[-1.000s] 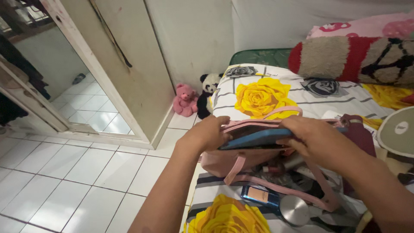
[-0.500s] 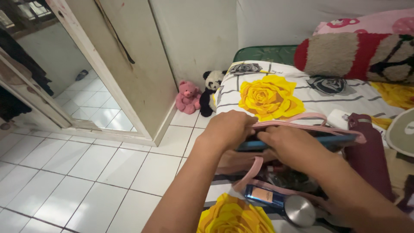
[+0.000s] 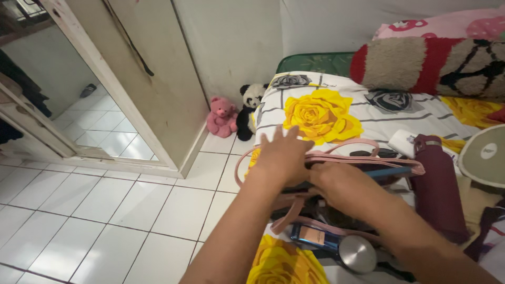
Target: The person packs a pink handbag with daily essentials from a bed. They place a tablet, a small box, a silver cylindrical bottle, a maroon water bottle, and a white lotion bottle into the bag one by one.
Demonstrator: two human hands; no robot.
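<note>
- Left hand (image 3: 281, 158) lies flat on the pink bag (image 3: 336, 158) rim, fingers spread wide.
- Right hand (image 3: 342, 186) presses a blue tablet (image 3: 386, 172) into the bag; its fingers are hidden.
- Bag sits on the bed (image 3: 321, 113), beside a maroon bottle (image 3: 437, 189).

Home bedroom: floral bedsheet (image 3: 326, 113), pillows (image 3: 436, 66), plush toys (image 3: 234, 115).

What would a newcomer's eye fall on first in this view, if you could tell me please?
Most likely the two hands at the middle: the left hand lies spread on the rim of a pink bag while the right hand reaches into it beside a flat blue case. Around them, the big yellow rose on the bedsheet stands out, and by the wall a pink teddy bear sits with a panda toy.
</note>
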